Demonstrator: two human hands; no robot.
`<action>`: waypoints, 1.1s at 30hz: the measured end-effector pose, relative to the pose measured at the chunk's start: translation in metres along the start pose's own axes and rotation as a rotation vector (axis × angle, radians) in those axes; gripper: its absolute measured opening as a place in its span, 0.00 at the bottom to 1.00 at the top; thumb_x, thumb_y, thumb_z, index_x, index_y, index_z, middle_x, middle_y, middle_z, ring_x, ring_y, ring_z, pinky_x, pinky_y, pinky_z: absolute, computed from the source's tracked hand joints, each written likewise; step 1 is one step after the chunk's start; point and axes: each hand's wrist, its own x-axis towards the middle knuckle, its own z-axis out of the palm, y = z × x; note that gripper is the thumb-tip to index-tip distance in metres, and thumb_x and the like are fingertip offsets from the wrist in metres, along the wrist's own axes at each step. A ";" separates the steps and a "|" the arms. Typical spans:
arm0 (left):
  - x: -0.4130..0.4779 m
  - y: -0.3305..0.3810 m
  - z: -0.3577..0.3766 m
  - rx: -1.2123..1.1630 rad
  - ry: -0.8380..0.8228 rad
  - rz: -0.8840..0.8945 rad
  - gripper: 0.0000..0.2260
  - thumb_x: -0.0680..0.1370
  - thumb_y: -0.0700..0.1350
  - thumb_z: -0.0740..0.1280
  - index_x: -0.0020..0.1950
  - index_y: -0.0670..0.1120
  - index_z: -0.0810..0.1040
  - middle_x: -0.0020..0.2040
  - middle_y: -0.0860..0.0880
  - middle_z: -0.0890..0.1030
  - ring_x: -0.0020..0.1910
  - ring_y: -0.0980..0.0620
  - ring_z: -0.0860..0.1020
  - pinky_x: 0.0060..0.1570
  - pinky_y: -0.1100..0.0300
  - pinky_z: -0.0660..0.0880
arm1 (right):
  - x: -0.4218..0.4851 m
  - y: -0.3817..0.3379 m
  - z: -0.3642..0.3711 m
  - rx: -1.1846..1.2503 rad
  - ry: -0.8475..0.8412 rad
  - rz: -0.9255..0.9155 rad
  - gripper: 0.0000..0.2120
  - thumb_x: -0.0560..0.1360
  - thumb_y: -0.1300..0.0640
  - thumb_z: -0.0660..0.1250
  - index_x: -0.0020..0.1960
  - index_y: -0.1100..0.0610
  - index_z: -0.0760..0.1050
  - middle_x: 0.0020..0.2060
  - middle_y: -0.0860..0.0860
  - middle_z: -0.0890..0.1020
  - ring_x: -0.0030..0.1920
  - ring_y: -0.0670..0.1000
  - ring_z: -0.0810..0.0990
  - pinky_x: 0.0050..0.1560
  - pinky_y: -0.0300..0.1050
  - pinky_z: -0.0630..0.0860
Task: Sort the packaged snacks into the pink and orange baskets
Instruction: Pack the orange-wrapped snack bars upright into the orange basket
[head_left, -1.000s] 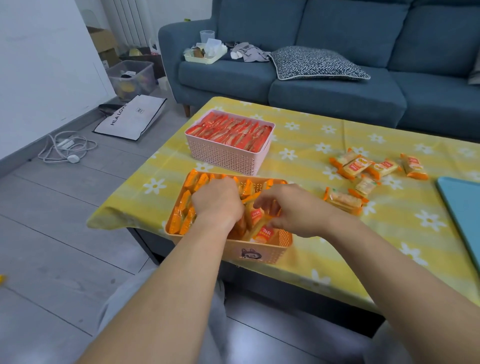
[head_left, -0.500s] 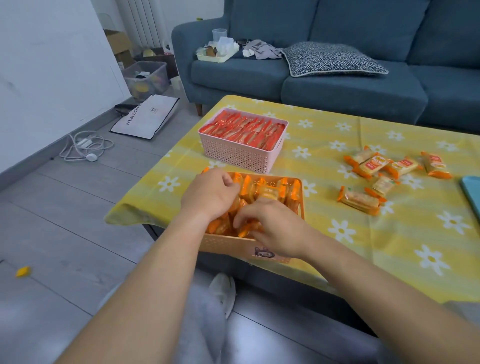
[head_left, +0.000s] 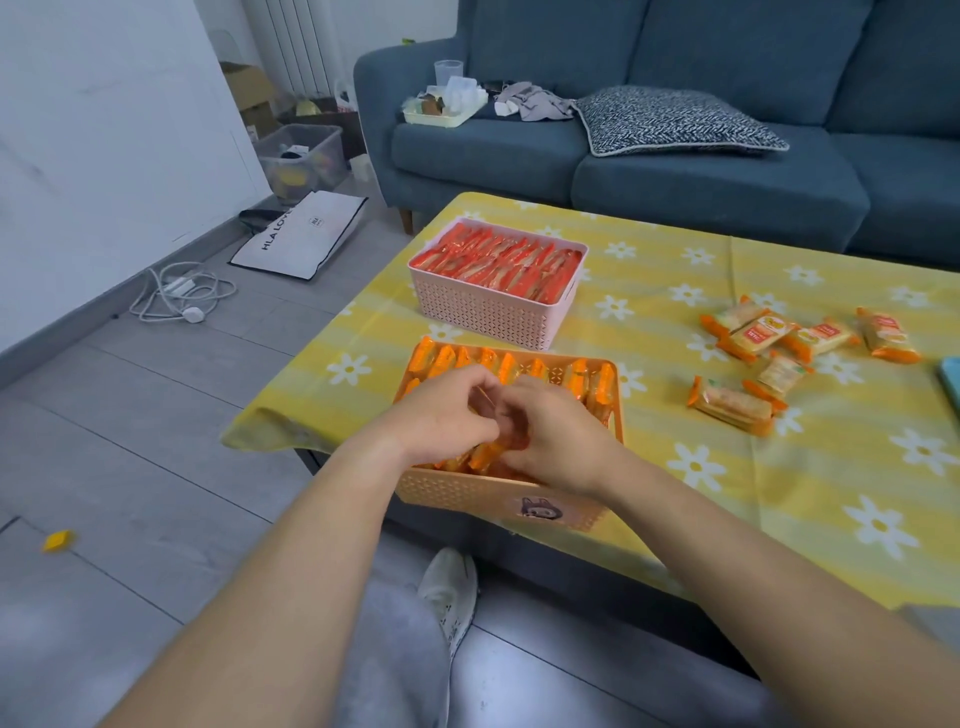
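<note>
The orange basket (head_left: 467, 493) sits at the table's near left edge, packed with orange snack packets (head_left: 447, 359) standing on edge. Both my hands are inside it, close together over its middle. My left hand (head_left: 441, 418) curls its fingers down onto the packets and pinches one. My right hand (head_left: 563, 439) curls its fingers round packets beside it; what lies under both palms is hidden. Behind stands the pink basket (head_left: 483, 314), filled with red packets (head_left: 498, 265). Several loose orange packets (head_left: 763, 338) lie on the yellow flowered tablecloth (head_left: 675, 270) to the right.
A blue sofa (head_left: 701, 176) with a patterned cushion (head_left: 670, 122) runs behind the table. A blue object (head_left: 953, 376) lies at the table's right edge. My knee and white shoe (head_left: 449, 587) are below the basket. On the floor at left are a cable (head_left: 176, 293) and a white bag (head_left: 304, 236).
My hands have drawn together over the basket's middle, the left moving right. The camera view has shifted left, so the table sits further right in the frame.
</note>
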 end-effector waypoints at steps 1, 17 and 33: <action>0.000 0.002 0.002 0.023 -0.014 0.004 0.11 0.69 0.43 0.71 0.50 0.52 0.78 0.49 0.53 0.84 0.51 0.52 0.81 0.54 0.53 0.76 | 0.000 0.002 -0.001 -0.022 0.003 0.003 0.16 0.63 0.62 0.76 0.36 0.51 0.69 0.37 0.46 0.73 0.37 0.46 0.71 0.38 0.43 0.65; -0.001 0.007 0.012 0.501 0.004 -0.051 0.17 0.74 0.45 0.75 0.55 0.60 0.72 0.48 0.55 0.77 0.48 0.50 0.78 0.43 0.54 0.77 | -0.021 0.012 -0.036 -0.638 -0.205 0.202 0.19 0.74 0.43 0.69 0.64 0.43 0.75 0.56 0.46 0.82 0.58 0.54 0.81 0.46 0.47 0.76; 0.002 0.012 0.014 0.519 -0.082 -0.022 0.30 0.78 0.44 0.68 0.77 0.63 0.66 0.64 0.50 0.78 0.61 0.47 0.76 0.44 0.57 0.70 | -0.019 0.004 -0.021 -0.947 -0.340 0.205 0.08 0.78 0.58 0.63 0.53 0.50 0.78 0.46 0.49 0.83 0.47 0.54 0.83 0.38 0.46 0.68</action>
